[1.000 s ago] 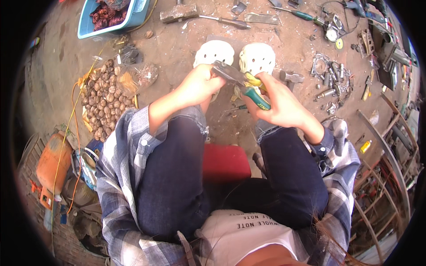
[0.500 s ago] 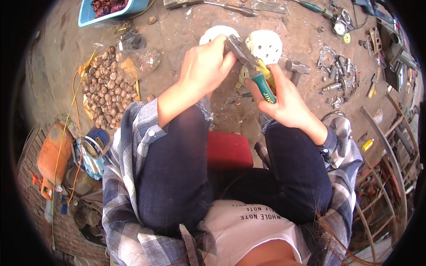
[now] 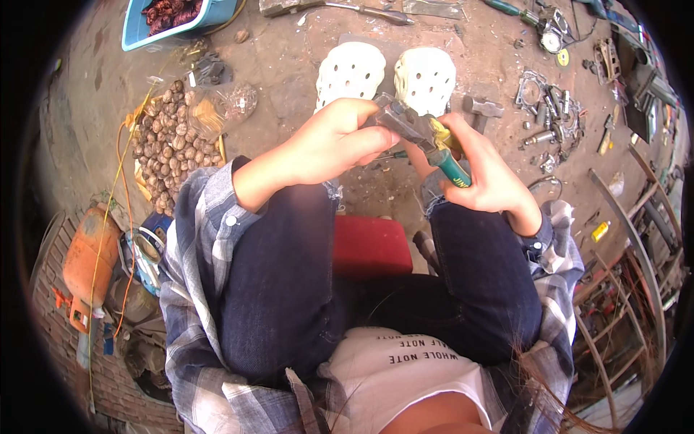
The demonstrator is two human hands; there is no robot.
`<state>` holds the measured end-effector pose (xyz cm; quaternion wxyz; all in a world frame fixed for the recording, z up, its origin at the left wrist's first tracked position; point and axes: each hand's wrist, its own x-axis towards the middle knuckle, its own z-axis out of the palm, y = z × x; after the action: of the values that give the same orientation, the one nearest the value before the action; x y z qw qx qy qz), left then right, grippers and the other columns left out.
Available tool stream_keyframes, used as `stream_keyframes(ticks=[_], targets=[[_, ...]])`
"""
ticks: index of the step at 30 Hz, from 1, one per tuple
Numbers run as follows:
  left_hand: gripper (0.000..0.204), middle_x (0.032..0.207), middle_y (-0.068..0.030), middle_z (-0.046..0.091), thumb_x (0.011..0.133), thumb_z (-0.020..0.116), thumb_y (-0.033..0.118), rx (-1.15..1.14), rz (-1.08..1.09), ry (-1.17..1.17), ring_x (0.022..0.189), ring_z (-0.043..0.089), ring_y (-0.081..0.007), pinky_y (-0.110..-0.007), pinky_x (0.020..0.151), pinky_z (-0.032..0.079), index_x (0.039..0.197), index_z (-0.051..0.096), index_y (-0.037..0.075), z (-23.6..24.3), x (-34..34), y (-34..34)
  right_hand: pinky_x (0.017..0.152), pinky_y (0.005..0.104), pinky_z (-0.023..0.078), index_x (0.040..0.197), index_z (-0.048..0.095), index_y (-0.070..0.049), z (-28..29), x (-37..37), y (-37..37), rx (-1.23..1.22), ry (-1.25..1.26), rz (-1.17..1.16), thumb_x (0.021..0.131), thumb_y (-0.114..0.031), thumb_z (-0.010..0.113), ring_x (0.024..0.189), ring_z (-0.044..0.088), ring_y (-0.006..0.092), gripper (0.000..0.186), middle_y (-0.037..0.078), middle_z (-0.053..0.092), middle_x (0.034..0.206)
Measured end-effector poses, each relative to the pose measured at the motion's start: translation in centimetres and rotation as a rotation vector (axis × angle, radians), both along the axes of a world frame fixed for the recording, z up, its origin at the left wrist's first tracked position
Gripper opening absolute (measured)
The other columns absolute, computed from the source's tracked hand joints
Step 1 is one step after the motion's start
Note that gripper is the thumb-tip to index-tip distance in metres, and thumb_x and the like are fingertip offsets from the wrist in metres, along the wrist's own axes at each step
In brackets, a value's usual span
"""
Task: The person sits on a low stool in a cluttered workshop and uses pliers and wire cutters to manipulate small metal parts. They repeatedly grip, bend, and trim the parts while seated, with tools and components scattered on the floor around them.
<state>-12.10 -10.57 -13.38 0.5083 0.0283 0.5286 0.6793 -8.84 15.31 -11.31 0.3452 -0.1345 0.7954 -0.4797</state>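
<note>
Slanting pliers [image 3: 419,134], apparently green-and-yellow-handled

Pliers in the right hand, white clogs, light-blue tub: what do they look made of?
Pliers: dull dark-grey metal head, probably steel; green-and-yellow grips, likely plastic or rubber, given the thick coloured sleeves.
White clogs: probably moulded foam or rubber, matte, with holes through the uppers.
Light-blue tub: likely plastic, smooth and evenly coloured.

Flr [image 3: 285,101]: grey-brn concrete, dusty, w/ small debris
Brickwork [image 3: 56,347]: lower L, reddish-grey, small courses
Frame [image 3: 642,253]: ladder-like, R side, rusty-brn/grey
Red block [image 3: 372,246]: boxy, lower ctr, poss. stool
Light: bright, daylight-like
</note>
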Motion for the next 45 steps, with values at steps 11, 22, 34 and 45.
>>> stream_keyframes(ticks=[11, 22, 34, 45], targets=[[0.021, 0.085, -0.0180, 0.064, 0.087, 0.061, 0.018, -0.467, 0.220, 0.766, 0.080, 0.064, -0.0349, -0.041, 0.067, 0.050, 0.094, 0.056, -0.001, -1.3, -0.1, 1.6, 0.078, 0.0429, 0.047, 0.120, 0.041, 0.002, -0.5, 0.4, -1.3, 0.113, -0.005, -0.142, 0.065, -0.008, 0.065, 0.089, 0.058, 0.0418, 0.061, 0.024, 0.055, 0.097], [0.017, 0.077, -0.0066, 0.065, 0.087, 0.060, 0.014, -0.252, 0.009, 0.408, 0.068, 0.061, -0.0194, -0.033, 0.064, 0.049, 0.099, 0.063, 0.003, -1.3, -0.1, 0.9, 0.080, 0.0442, 0.048, 0.118, 0.044, 0.002, 0.2, 0.2, -0.8, 0.176, 0.079, -0.043, 0.062, -0.010, 0.069, 0.095, 0.058, 0.0427, 0.063, 0.022, 0.056, 0.100], [0.031, 0.098, -0.0222, 0.063, 0.088, 0.059, 0.017, -0.640, 0.055, 0.912, 0.090, 0.063, -0.0412, -0.046, 0.072, 0.052, 0.113, 0.050, 0.002, -1.7, 0.8, 1.7, 0.077, 0.0441, 0.049, 0.120, 0.041, 0.005, -0.7, 1.1, -1.4, 0.148, -0.150, -0.174, 0.068, -0.013, 0.066, 0.085, 0.062, 0.0426, 0.060, 0.025, 0.061, 0.089], [0.019, 0.070, -0.0164, 0.064, 0.087, 0.062, 0.018, -0.534, 0.245, 0.753, 0.065, 0.065, -0.0316, -0.037, 0.061, 0.051, 0.092, 0.061, -0.001, -3.9, 0.6, 2.5, 0.076, 0.0424, 0.048, 0.118, 0.045, 0.000, -0.7, 0.8, -1.3, 0.105, -0.072, -0.172, 0.067, -0.012, 0.066, 0.083, 0.061, 0.0393, 0.057, 0.023, 0.060, 0.090]])
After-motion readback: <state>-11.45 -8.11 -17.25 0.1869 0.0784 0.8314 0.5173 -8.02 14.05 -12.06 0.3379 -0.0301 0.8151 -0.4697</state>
